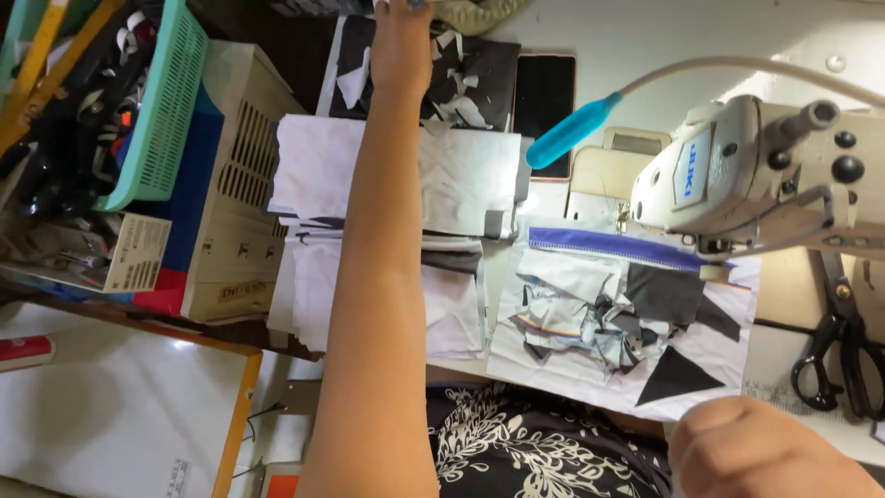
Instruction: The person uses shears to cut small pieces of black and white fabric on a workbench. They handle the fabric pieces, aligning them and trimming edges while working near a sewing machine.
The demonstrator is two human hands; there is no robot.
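My left arm stretches away from me across the table. My left hand (399,41) lies at the top edge, over a black cloth piece (479,69) strewn with white scraps; its fingertips are cut off by the frame. My right hand (751,452) is at the bottom right with its fingers curled and nothing visible in it, just below the corner of a white fabric piece (553,355). That piece carries a blue zipper (608,247) and a heap of black and white scraps (599,318). Stacks of white fabric (461,180) lie under my left forearm.
A white sewing machine head (747,175) with a blue lamp (573,129) stands at the right. Black scissors (843,355) lie at the far right. A dark phone (544,92) rests behind the stacks. A teal basket (161,101) and cardboard boxes (235,184) crowd the left.
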